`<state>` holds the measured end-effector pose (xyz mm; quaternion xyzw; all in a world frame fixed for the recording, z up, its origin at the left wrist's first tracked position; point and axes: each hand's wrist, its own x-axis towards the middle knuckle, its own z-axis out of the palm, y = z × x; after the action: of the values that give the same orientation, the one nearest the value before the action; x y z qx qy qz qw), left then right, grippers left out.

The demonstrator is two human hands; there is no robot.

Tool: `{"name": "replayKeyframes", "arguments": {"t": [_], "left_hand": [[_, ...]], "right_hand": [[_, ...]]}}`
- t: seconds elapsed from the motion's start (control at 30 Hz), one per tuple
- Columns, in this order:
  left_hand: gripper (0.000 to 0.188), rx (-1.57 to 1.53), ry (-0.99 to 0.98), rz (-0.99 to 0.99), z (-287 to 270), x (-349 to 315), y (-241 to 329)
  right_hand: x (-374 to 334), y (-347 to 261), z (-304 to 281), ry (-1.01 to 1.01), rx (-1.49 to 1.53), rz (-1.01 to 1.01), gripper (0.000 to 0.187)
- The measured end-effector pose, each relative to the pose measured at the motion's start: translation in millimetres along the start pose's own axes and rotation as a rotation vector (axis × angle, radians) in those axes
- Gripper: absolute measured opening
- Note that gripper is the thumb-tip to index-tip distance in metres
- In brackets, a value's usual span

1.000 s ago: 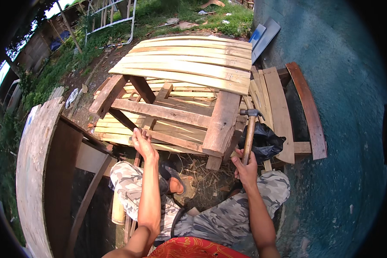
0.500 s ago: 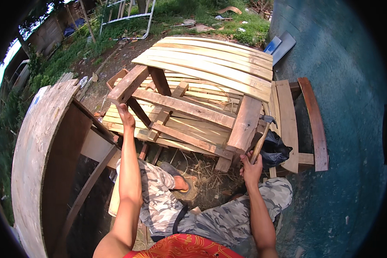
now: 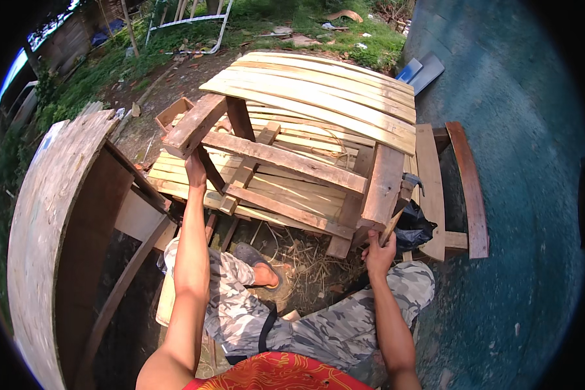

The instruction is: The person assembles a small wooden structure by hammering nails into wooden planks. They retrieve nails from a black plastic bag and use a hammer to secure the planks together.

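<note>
A wooden frame with a slatted top (image 3: 309, 91) stands tilted before me, its thick posts joined by rough rails. My left hand (image 3: 195, 173) is closed at the lower end of the left post (image 3: 196, 127); its fingers are partly hidden behind the wood. My right hand (image 3: 379, 252) is closed around a hammer (image 3: 392, 222) by its wooden handle. The hammer's metal head points up, beside the right post (image 3: 383, 185). The knuckles of that hand are close under this post's near end; whether they touch it I cannot tell.
Beneath the frame lies a slatted platform (image 3: 169, 180). A weathered wooden panel (image 3: 52, 227) rises at the left, with a small wooden box (image 3: 173, 112) beyond. A black plastic bag (image 3: 415, 227) sits near the hammer, beside curved boards (image 3: 469, 188) along the blue-green wall (image 3: 533, 214).
My left hand has shifted from lying against the post's end to closing around its underside. The frame's near end has moved slightly right. The hammer has turned a little in my right hand.
</note>
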<state>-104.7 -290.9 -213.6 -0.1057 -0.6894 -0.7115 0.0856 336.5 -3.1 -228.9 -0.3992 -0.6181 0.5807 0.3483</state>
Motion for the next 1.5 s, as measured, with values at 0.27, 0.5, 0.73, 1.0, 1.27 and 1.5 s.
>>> {"name": "replayKeyframes", "arguments": {"t": [0.27, 0.5, 0.73, 1.0, 1.27, 1.5], "left_hand": [[0.054, -0.084, 0.153, 0.042, -3, -84, 16], [0.043, -0.086, 0.158, -0.068, 10, -139, 52], [0.036, -0.117, 0.067, 0.042, 7, -195, 61], [0.051, -0.394, 0.125, -0.227, -17, -138, 114], [0.054, -0.185, -0.021, -0.258, 12, -34, 192], [0.033, -0.191, 0.082, -0.187, 25, -34, 188]], "right_hand": [[68, -7, 6, 0.094, 0.028, 0.013, 0.051], [132, -15, 10, 0.094, 0.034, 0.094, 0.049], [159, -6, 0, 0.059, 0.048, 0.080, 0.052], [146, -4, -3, 0.110, 0.082, 0.085, 0.051], [129, -15, -11, 0.105, 0.093, 0.139, 0.067], [121, -19, -10, 0.150, 0.113, 0.114, 0.058]]}}
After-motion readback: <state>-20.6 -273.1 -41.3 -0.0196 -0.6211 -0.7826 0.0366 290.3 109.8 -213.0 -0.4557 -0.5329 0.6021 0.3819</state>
